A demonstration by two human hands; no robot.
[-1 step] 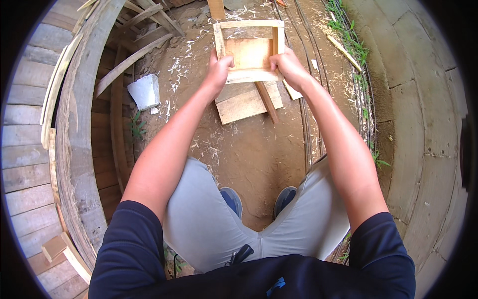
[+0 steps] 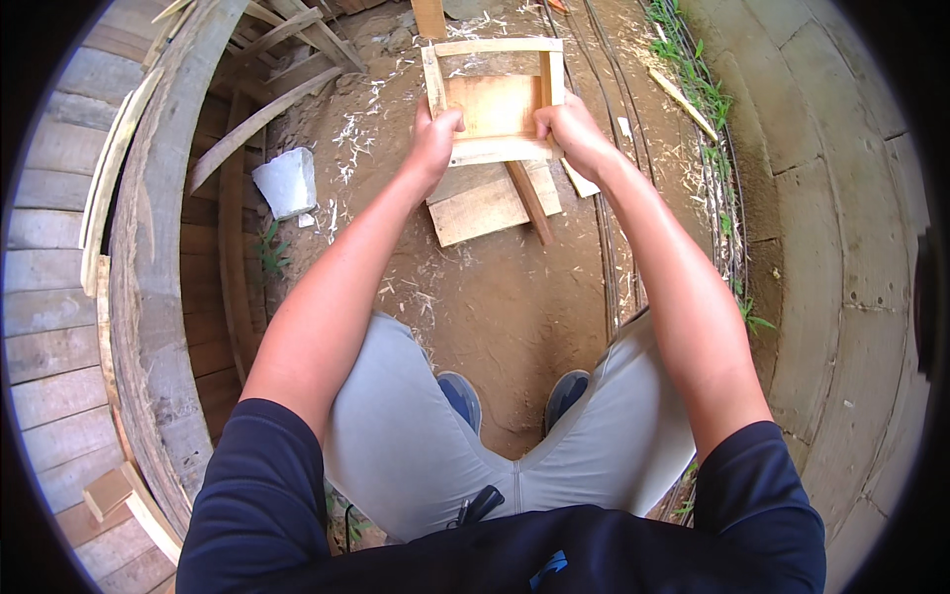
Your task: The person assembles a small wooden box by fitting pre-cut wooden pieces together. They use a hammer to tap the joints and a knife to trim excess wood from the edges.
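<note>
Out in front of me, both hands grip a small rectangular frame of pale wood (image 2: pixel 503 149). My left hand (image 2: pixel 432 141) is closed round its left side, thumb pointing inward. On the opposite side my right hand (image 2: pixel 576 136) is closed too, its thumb pressed against the inner edge. A smooth wooden panel (image 2: pixel 493 105) shows within the frame; whether it is fixed there or lies behind cannot be told. Below the frame, a flat board (image 2: pixel 480 216) rests on the dirt, with a narrow darker stick (image 2: pixel 531 203) across it.
A whitish stone block (image 2: pixel 285 184) sits on the dirt at left. Beside it stands a plank structure with a thick beam (image 2: pixel 148 247). Wood shavings, dark thin rods (image 2: pixel 606 238) and green weeds (image 2: pixel 708 89) line the ground toward the paved strip (image 2: pixel 841 228) at right.
</note>
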